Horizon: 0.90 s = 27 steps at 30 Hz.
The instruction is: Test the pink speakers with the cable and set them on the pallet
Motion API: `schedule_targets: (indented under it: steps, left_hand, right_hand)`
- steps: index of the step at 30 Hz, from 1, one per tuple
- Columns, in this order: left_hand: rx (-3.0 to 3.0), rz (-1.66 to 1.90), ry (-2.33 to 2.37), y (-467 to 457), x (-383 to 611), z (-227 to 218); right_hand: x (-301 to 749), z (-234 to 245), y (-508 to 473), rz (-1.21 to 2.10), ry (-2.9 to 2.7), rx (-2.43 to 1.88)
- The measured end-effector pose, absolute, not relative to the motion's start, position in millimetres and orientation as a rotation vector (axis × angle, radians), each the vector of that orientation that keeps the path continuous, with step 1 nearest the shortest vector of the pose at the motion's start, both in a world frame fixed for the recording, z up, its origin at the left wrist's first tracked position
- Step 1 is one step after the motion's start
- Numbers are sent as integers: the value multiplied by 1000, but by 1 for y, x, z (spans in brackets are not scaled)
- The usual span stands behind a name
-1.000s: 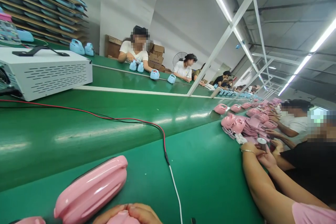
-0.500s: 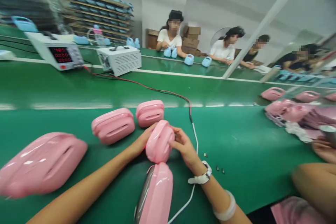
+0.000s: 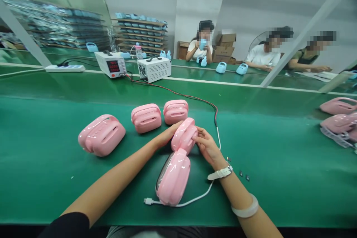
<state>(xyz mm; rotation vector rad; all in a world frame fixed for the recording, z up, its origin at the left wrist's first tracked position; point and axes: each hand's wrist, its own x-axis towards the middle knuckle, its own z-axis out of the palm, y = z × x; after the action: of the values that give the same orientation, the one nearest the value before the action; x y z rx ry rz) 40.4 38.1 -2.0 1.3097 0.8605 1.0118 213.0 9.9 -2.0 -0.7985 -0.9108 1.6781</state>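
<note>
A pink plastic device with a carrying handle [image 3: 184, 137], perhaps a small speaker, stands between my hands. My left hand [image 3: 170, 134] grips its far left side, its fingertips hidden behind the shell. On the right side, my right hand [image 3: 208, 145] has its thumb and fingers pressed to the shell near the back; anything small in that pinch is hidden. Touching this device at the near side is a second pink device [image 3: 175, 178] with a dark glossy front. A white cable [image 3: 195, 198] runs round it, ending in a plug [image 3: 148, 201] at its left.
More pink devices stand at the left [image 3: 102, 137] and beyond my hands [image 3: 146, 119]. Small memory cards [image 3: 244, 175] lie right of my wrist. A power supply [image 3: 111, 65] and a white metal box [image 3: 154, 68] sit across the bench. Co-workers sit opposite, with blue devices [image 3: 221, 67].
My view has turned left and drawn back, so everything appears smaller and the near device shows whole. Both hands stay on the same device. A co-worker opposite has raised a blue device.
</note>
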Motion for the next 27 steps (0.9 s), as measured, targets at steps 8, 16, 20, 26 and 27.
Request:
schedule_targets:
  steps: [8, 16, 20, 26, 27]
  left_hand:
    - [1282, 1005, 886, 24, 48, 17]
    - [1283, 991, 919, 18, 50, 27]
    - [1311, 1008, 890, 20, 49, 22]
    - [1322, 1014, 862, 28, 49, 10]
    - [1319, 1011, 863, 29, 49, 10]
  right_hand:
    - [217, -7, 12, 1714, -894, -772]
    - [215, -7, 11, 1712, -930, -755]
    - [218, -5, 11, 1718, -951, -762]
    - [220, -1, 9, 1687, -982, -806]
    - [220, -1, 9, 1681, -982, -813]
